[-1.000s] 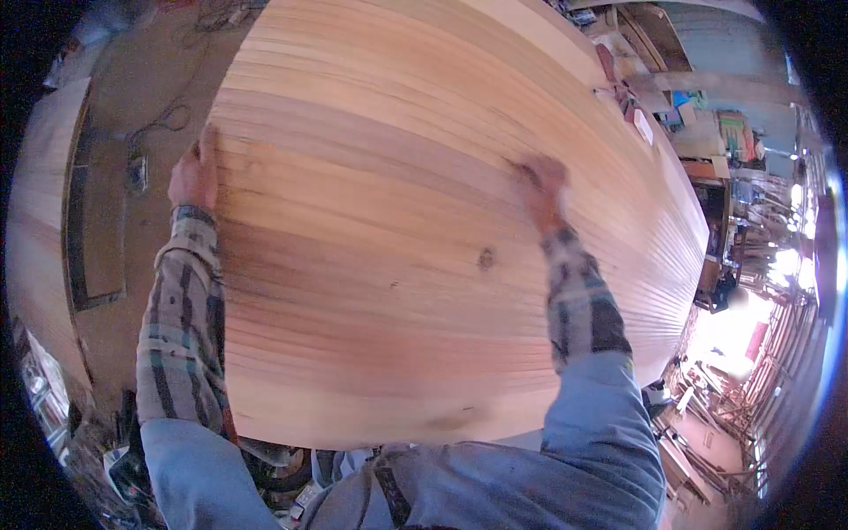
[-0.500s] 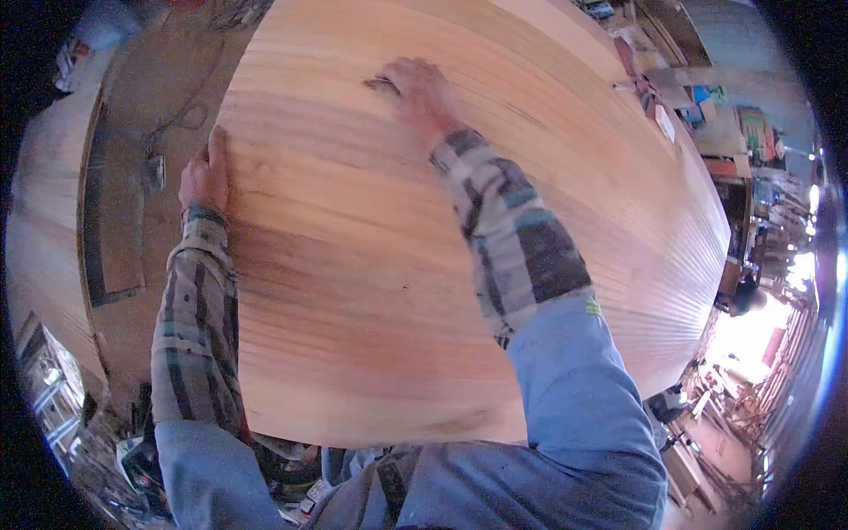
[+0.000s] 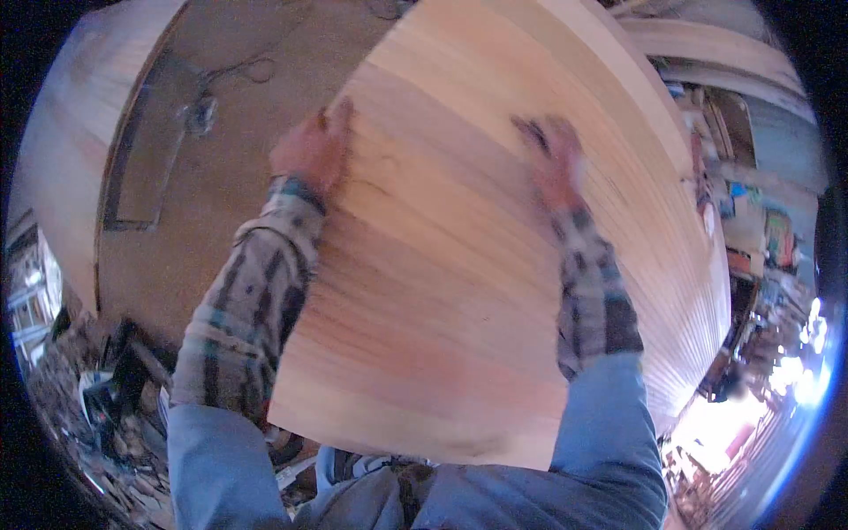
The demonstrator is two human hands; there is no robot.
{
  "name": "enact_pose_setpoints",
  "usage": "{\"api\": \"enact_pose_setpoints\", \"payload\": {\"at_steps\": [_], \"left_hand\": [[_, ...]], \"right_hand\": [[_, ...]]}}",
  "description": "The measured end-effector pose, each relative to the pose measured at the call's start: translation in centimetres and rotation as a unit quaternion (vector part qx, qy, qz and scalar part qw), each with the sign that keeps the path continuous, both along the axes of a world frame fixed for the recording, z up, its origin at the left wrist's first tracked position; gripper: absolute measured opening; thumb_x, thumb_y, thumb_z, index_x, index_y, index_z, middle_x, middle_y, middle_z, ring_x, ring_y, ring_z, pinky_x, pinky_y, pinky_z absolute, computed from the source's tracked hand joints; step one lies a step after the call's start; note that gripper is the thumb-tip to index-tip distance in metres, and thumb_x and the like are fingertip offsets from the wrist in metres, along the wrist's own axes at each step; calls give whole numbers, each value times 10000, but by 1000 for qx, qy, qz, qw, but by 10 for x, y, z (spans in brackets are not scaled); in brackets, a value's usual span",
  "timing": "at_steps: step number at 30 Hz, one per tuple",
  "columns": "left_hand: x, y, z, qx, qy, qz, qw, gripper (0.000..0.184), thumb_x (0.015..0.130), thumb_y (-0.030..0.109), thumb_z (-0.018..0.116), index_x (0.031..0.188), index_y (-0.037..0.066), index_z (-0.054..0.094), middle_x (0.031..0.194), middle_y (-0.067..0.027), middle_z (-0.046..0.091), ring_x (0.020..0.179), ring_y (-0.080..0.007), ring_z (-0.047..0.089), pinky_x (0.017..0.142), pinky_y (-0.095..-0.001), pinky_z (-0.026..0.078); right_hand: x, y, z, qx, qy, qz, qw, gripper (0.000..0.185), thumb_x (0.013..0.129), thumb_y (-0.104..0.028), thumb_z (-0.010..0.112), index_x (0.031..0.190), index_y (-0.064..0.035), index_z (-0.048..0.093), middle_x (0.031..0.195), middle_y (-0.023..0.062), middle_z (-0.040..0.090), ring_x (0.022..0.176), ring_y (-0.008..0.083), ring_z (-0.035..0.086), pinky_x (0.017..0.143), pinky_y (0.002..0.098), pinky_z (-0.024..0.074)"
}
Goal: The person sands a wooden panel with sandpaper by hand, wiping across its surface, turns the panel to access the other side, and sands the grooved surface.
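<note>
A large, pale wooden panel [image 3: 424,291] with streaked grain lies before me. At its left edge my left hand [image 3: 314,150] is closed on the border, fingertips on the top face; the fingers beneath are hidden. Further right, my right hand [image 3: 556,163] rests on the panel's upper face, its fingers bent around a small dark flat piece [image 3: 532,134] that looks like sandpaper. Motion blurs this hand, so the piece's exact kind is unclear.
Left of the panel is a brown board-like surface [image 3: 238,115] with a coiled cord [image 3: 256,69]. Another pale panel [image 3: 71,168] stands at far left. Cluttered shelves [image 3: 760,221] line the right side, and bright light [image 3: 720,428] enters at lower right.
The view has turned, so panel and hands appear further right. My right hand has slid over the panel slightly toward me. My left hand stays at the edge.
</note>
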State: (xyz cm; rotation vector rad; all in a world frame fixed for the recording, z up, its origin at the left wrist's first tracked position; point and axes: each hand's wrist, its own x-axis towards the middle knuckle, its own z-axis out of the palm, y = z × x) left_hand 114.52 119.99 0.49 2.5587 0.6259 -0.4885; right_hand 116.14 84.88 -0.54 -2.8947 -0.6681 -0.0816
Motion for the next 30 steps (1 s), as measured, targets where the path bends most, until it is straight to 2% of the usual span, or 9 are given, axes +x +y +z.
{"api": "enact_pose_setpoints", "payload": {"at_steps": [2, 6, 11, 16, 20, 21, 22, 25, 30], "left_hand": [[0, 5, -15, 1, -48, -26, 999, 729, 937, 669, 278, 1314, 117, 569, 1183, -207, 649, 1127, -398, 600, 992, -494, 438], [1, 4, 1, -13, -18, -23, 1000, 741, 934, 677, 274, 1316, 114, 568, 1192, -205, 645, 1134, -390, 598, 998, -489, 436], [-1, 1, 11, 16, 6, -28, 999, 742, 931, 687, 272, 1329, 131, 561, 1201, -205, 641, 1158, -380, 584, 1006, -481, 430], [1, 6, 3, 7, 3, -16, 1000, 732, 938, 668, 278, 1334, 118, 552, 1209, -213, 635, 1158, -382, 584, 1002, -476, 434], [0, 11, -5, -10, -11, -14, 1000, 727, 938, 660, 287, 1334, 110, 551, 1209, -215, 635, 1155, -384, 586, 995, -477, 438], [0, 11, -3, 0, -13, -7, 1000, 727, 938, 660, 287, 1334, 110, 551, 1209, -215, 635, 1155, -384, 586, 995, -477, 438], [-1, 9, -1, 1, -28, -5, 1000, 727, 935, 663, 292, 1320, 108, 563, 1200, -217, 638, 1150, -387, 589, 992, -479, 438], [-2, 12, 5, -5, -33, 4, 999, 722, 933, 664, 298, 1289, 107, 587, 1183, -218, 646, 1139, -391, 594, 987, -481, 439], [2, 5, 3, -7, -30, -7, 1000, 712, 932, 664, 300, 1252, 110, 612, 1172, -212, 651, 1135, -393, 596, 980, -479, 444]], "right_hand": [[77, 98, -40, 129, -65, 13, 989, 330, 867, -148, 556, 1188, -113, 624, 1210, 157, 600, 1199, 374, 512, 1015, 521, 392], [137, 203, -24, 77, -70, 29, 994, 242, 869, -257, 596, 990, -61, 667, 976, 155, 655, 966, 365, 600, 874, 454, 469], [17, 10, -15, 207, 46, -121, 970, 312, 930, -340, 579, 1015, -67, 705, 941, 132, 637, 986, 302, 579, 908, 427, 437], [-103, -186, 36, 80, 32, -180, 980, 143, 862, -145, 685, 966, -46, 687, 954, 112, 637, 900, 258, 602, 804, 353, 488], [-26, -99, -42, 126, -110, -34, 985, 180, 878, -226, 657, 974, -77, 685, 1004, 141, 646, 996, 357, 571, 901, 459, 424], [3, 10, 25, 65, 102, -126, 985, 210, 882, -227, 628, 1038, -93, 675, 1066, 130, 643, 1050, 357, 571, 931, 464, 425], [43, 30, -48, 103, -100, -8, 990, 233, 888, -251, 596, 1065, -116, 667, 1035, 103, 640, 1006, 341, 582, 922, 466, 436], [128, 191, -30, 140, -117, 48, 982, 260, 915, -302, 564, 966, -81, 693, 947, 159, 665, 940, 364, 614, 845, 459, 467], [107, 141, -27, 195, 20, -37, 980, 294, 912, -322, 586, 995, -65, 702, 956, 169, 674, 960, 357, 621, 854, 451, 466]]}}
